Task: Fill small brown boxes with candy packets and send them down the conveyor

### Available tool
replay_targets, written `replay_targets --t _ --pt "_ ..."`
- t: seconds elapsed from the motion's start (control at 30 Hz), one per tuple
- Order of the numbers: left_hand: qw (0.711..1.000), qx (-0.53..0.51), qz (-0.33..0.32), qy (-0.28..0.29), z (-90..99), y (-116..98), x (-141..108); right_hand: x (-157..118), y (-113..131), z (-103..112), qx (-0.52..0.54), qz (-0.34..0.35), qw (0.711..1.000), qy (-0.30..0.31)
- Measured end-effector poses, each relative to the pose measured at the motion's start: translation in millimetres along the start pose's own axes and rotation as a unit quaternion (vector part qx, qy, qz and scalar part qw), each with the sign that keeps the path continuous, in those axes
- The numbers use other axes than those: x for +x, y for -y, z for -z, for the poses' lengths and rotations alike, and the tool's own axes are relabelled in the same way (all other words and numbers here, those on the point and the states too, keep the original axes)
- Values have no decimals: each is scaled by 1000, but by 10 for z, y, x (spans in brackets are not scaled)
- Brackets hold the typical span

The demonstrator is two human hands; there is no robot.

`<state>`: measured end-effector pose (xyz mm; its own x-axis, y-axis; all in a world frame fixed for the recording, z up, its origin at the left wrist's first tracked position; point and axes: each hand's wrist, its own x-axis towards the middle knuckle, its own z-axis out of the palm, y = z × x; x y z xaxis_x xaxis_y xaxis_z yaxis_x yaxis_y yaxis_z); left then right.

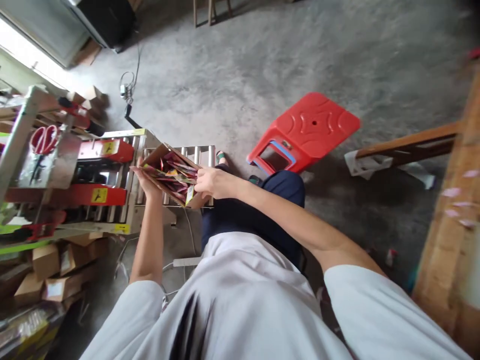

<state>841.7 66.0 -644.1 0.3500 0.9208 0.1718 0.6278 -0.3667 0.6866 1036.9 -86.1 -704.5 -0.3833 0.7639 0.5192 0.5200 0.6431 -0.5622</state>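
Observation:
An open cardboard box (pixel 198 201) full of purple and yellow packets (pixel 174 174) is tilted over the rollers of a short conveyor (pixel 207 154). My left hand (pixel 147 181) supports the box at its left side, palm against the wall, with some fingers hidden behind it. At the opposite side my right hand (pixel 213 182) has its fingers curled at the box's edge. Whether those fingers also touch a packet cannot be made out.
To the left stands a machine with red side belts (pixel 108 194), and red-handled scissors (pixel 45 140) on it. Small cartons (pixel 47 260) are piled below. A red plastic stool (pixel 311 125) is on the concrete floor, and a wooden table edge (pixel 446 225) runs along the right.

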Motion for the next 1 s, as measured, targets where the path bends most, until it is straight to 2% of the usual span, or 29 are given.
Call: replay_targets --t 0.07,0.1,0.17,0.23,0.3,0.37,0.47,0.57,0.67,0.73,0.8,0.9,0.97,1.0 --pt "996 -23 -11 -86 209 70 132 87 50 -5 6 -44 998 -54" --pt "994 -17 -22 -105 269 91 172 110 118 -3 15 -79 992 -98" --pt "994 20 -47 -100 315 103 199 180 280 -29 39 -138 976 -164" --pt "993 41 -66 -86 311 81 166 334 381 -141 58 -167 970 -166" --pt "994 46 -73 -65 318 37 108 551 353 -347 64 -195 971 -121" --pt "997 44 -62 -23 366 -28 68 749 224 -595 69 -226 969 -70" --pt "991 75 -57 91 471 -155 118 879 26 -866 66 -230 970 -32" --pt "958 173 -102 203 488 -267 297 854 -65 -885 84 -221 971 -43" --pt "930 244 -107 253 347 -300 476 811 -85 -759 192 -214 954 -81" --pt "916 306 -90 243 187 -279 517 781 -56 -668 268 -217 928 -142" --pt "903 373 -78 196 18 -244 474 724 6 -564 290 -205 913 -203" --pt "905 403 -86 100 -160 -183 334 561 121 -360 231 -192 914 -273" --pt "914 389 -97 64 -203 -127 276 432 196 -247 166 -242 903 -312" --pt "918 381 -92 57 -204 -94 273 376 239 -224 136 -274 900 -311"
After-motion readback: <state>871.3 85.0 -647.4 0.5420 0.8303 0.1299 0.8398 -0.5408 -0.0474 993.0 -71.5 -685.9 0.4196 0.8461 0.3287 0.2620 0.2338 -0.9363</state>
